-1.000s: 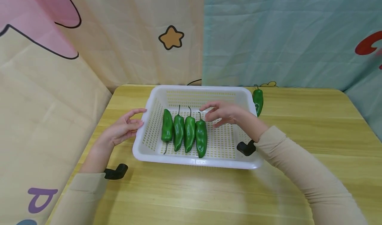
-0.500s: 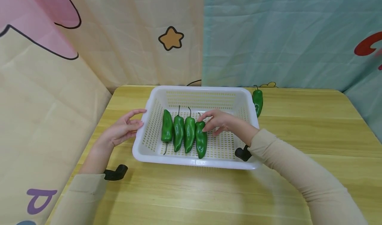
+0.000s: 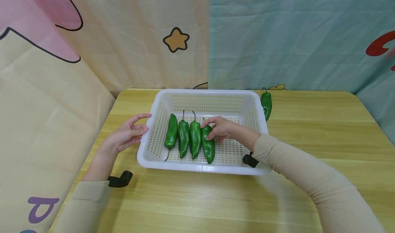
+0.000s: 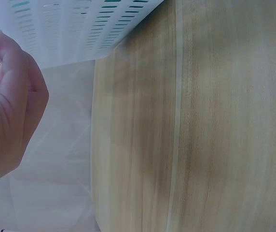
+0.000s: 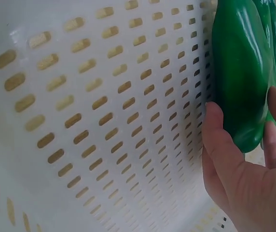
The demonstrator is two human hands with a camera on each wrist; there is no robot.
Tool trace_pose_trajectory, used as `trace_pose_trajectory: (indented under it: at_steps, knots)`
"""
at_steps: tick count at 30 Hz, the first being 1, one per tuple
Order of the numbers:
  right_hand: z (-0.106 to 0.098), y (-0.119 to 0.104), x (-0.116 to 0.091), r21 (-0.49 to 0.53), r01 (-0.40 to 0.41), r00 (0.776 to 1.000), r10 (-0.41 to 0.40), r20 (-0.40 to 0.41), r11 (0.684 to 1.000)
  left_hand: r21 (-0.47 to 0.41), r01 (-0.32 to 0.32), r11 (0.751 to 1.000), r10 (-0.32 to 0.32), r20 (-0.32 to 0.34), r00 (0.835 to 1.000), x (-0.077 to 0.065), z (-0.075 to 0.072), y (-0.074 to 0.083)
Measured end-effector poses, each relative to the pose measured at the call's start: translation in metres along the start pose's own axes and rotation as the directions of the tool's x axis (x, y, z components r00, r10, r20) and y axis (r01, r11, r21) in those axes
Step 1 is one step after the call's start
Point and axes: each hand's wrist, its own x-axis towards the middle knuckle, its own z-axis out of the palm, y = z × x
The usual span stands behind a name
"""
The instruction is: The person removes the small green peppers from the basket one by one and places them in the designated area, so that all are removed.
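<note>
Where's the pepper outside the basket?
In the head view, the loose pepper lies on the table, right of the basket near its far corner.

The peppers (image 3: 195, 140) look glossy, the basket (image 3: 203, 168) smooth plastic, the tabletop (image 3: 172, 198) wood-grained, the curtain (image 3: 265, 37) matt cloth.

Holds the white slotted basket (image 4: 75, 29) with the left hand (image 4: 12, 101) at upper left, with pale cloth (image 4: 56, 154) beyond and wood-grained tabletop (image 4: 234, 125) at right.

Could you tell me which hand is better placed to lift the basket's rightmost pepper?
Likely the right hand, which pinches that pepper near its stem; the left hand is at the left rim of the basket.
</note>
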Motion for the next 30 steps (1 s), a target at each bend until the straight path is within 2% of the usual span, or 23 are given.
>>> trace_pose_trajectory:
  at_steps: [11, 30]
  knots:
    - [0.0033, 0.0031, 0.0065, -0.012, 0.031, 0.999, -0.031, -0.019, 0.999, -0.011, -0.003, 1.000, 0.003, 0.008, 1.000, 0.0006, -0.0009, -0.0010]
    - [-0.0006, -0.0012, 0.0038, 0.004, 0.056, 0.998, -0.056, 0.008, 0.998, -0.002, 0.005, 1.000, -0.005, 0.001, 1.000, 0.0018, -0.0036, -0.0020]
